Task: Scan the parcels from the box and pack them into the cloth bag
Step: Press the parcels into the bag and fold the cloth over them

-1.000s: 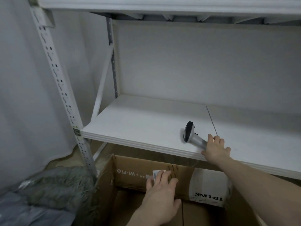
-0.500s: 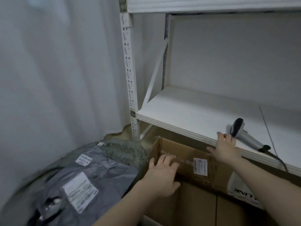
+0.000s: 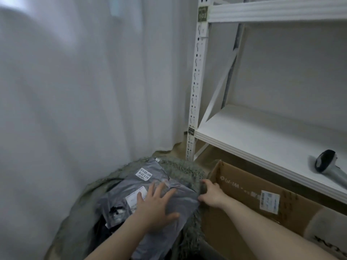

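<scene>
Left hand (image 3: 156,209) flat, fingers spread, pressing grey parcel (image 3: 150,201) into cloth bag (image 3: 187,175). Right hand (image 3: 211,194) grips bag rim beside box (image 3: 262,194). Risk: slick mailer slides out if rim sags.

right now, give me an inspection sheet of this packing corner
surface: white shelf, bare near its left end
job's things: grey parcels lie in the green cloth bag; cardboard box stands beside it, under the shelf; scanner lies on the shelf
clutter: nothing seen
grip: left hand flat on the top parcel; right hand curled on the bag's edge by the box
cables: nothing seen
surroundings: white curtain, white rack post
</scene>
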